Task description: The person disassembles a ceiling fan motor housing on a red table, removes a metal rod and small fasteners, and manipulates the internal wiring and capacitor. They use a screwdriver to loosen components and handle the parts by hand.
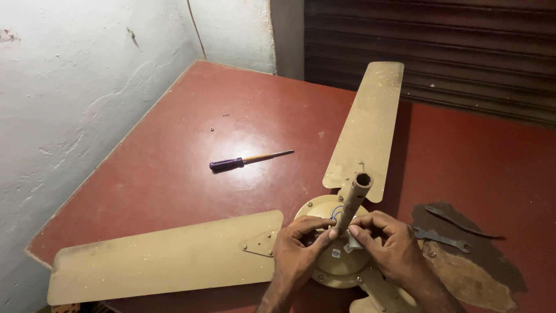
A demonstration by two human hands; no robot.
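Your left hand (298, 246) and right hand (388, 246) both pinch the base of the fan's rod (353, 203) from either side — it tilts up and away from you, over the motor hub (339, 264) on the surface (202, 127).

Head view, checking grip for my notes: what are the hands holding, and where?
Both the left hand and right hand pinch the beige metal fan downrod near its base.

Red floor (191, 104) w/ beige ceiling fan (341, 264), purple-handled screwdriver (250, 160), two wrenches (441, 237), small screw (212, 129).
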